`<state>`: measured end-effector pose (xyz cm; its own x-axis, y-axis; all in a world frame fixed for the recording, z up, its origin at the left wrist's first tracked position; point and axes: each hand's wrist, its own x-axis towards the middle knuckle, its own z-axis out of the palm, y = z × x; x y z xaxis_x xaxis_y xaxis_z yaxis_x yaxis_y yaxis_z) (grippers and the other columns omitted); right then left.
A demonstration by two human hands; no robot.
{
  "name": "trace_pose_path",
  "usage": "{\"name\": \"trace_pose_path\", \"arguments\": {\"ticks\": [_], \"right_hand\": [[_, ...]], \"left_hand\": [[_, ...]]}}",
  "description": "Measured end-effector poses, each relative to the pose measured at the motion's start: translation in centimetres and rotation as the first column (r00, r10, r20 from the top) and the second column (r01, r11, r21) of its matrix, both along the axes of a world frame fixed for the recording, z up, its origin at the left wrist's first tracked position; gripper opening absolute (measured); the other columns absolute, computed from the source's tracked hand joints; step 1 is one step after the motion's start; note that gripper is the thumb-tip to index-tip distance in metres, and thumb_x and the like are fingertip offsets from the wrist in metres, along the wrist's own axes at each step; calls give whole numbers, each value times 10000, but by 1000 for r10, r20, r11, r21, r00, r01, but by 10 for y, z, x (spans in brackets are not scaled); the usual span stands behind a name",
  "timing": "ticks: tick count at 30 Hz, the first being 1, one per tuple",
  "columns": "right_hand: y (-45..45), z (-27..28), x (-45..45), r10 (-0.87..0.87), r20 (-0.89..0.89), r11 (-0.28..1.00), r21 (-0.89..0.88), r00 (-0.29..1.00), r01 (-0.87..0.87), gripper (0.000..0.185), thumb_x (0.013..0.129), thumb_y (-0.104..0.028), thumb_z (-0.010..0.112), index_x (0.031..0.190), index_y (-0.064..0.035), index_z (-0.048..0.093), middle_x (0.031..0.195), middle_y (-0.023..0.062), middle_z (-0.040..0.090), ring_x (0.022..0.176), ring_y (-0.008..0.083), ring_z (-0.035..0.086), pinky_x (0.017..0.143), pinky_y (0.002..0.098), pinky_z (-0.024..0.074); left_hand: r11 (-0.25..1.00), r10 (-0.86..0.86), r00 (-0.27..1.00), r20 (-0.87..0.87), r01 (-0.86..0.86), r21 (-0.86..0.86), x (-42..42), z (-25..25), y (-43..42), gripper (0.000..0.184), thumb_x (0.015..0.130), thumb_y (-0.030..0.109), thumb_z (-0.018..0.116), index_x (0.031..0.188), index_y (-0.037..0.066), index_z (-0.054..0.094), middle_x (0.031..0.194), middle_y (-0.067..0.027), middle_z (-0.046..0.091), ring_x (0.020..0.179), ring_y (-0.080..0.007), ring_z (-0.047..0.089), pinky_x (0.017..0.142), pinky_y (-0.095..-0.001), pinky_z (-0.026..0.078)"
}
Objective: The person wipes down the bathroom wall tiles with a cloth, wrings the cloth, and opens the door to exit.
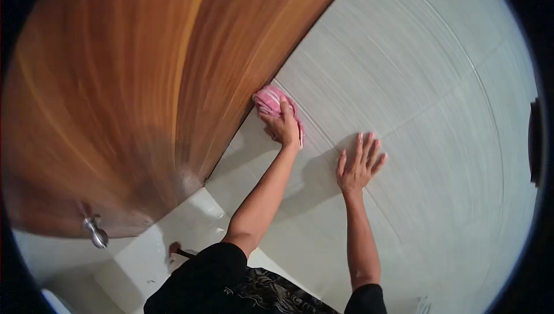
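Note:
A pink cloth [268, 102] with pale stripes is bunched up in my left hand [281, 125], whose fingers press it to the tiled wall beside the edge of the wooden door [133, 83]. Part of the cloth hangs past my wrist. To the right, my right hand [356, 168] lies flat on the light grey wall tiles [427, 158] with its fingers spread and nothing in it. Thin grout lines run between the tiles close to both hands.
A metal door knob [95, 232] sticks out at the lower left. Below the door is a pale tiled floor [138, 262], where part of my foot [174, 249] shows. A dark object [535, 142] is at the far right edge.

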<state>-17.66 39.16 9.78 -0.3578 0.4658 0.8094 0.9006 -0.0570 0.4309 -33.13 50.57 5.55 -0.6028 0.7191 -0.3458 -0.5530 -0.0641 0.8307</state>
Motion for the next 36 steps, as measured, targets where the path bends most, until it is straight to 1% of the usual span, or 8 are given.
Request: {"name": "trace_pose_path", "arguments": {"ticks": [8,15,17,18,27,30,34,36], "right_hand": [[-2,-4,1,-76,18,997,-14,997,76,589,897,-314,573,1433,-120,425,1520,120,358,1440,297,252,1173,494,35],[6,-7,3,-109,58,992,67,992,105,559,882,-349,586,1387,-132,487,1485,122,413,1430,292,273,1174,497,51],[7,-6,2,-131,35,990,65,991,128,558,879,-354,588,1384,-137,490,1483,116,416,1430,289,274,1174,498,53],[7,-5,2,-120,36,991,64,992,117,557,877,-358,591,1381,-143,493,1481,111,420,1429,286,274,1174,500,56],[3,-5,0,-140,42,989,62,989,138,555,870,-395,586,1377,-187,502,1476,62,433,1429,256,272,1176,504,58],[0,-6,-2,-148,28,988,47,989,147,539,873,-387,577,1377,-207,509,1479,46,432,1427,247,277,1177,499,53],[0,-3,3,-123,3,991,55,992,122,535,867,-372,564,1378,-219,512,1484,11,428,1418,229,298,1183,493,52],[-1,-2,2,-92,6,994,60,996,91,535,865,-367,555,1376,-216,515,1484,-3,429,1415,216,304,1185,490,51]], "left_hand": [[621,406,732,-547,218,753,-12,36,40,945,697,322,812,1434,10,309,1393,-217,427,1318,-419,346,1091,-527,265],[727,313,835,-454,97,679,-10,-44,39,834,755,266,796,1397,-22,348,1346,-206,467,1218,-318,490,1025,-442,387],[818,-36,974,-222,156,553,-12,-45,26,785,804,235,761,1393,-55,330,1324,-219,487,1180,-290,529,987,-407,432],[781,202,910,-363,75,621,-13,-46,36,753,832,210,736,1387,-77,316,1314,-242,495,1181,-278,538,960,-387,454],[679,184,879,-440,210,704,12,1,16,951,711,254,816,1443,14,258,1353,-211,444,1220,-388,446,1014,-511,388],[647,366,595,-716,391,655,-3,-27,18,1004,682,265,838,1451,28,238,1383,-225,405,1254,-386,401,1014,-539,375],[724,-314,894,-321,444,528,-13,-57,13,973,769,205,787,1478,31,145,1366,-247,418,1202,-331,491,1005,-515,404],[728,53,884,-464,284,624,-6,-43,18,878,833,187,728,1473,1,156,1376,-256,413,1209,-342,508,1003,-475,425]]}}
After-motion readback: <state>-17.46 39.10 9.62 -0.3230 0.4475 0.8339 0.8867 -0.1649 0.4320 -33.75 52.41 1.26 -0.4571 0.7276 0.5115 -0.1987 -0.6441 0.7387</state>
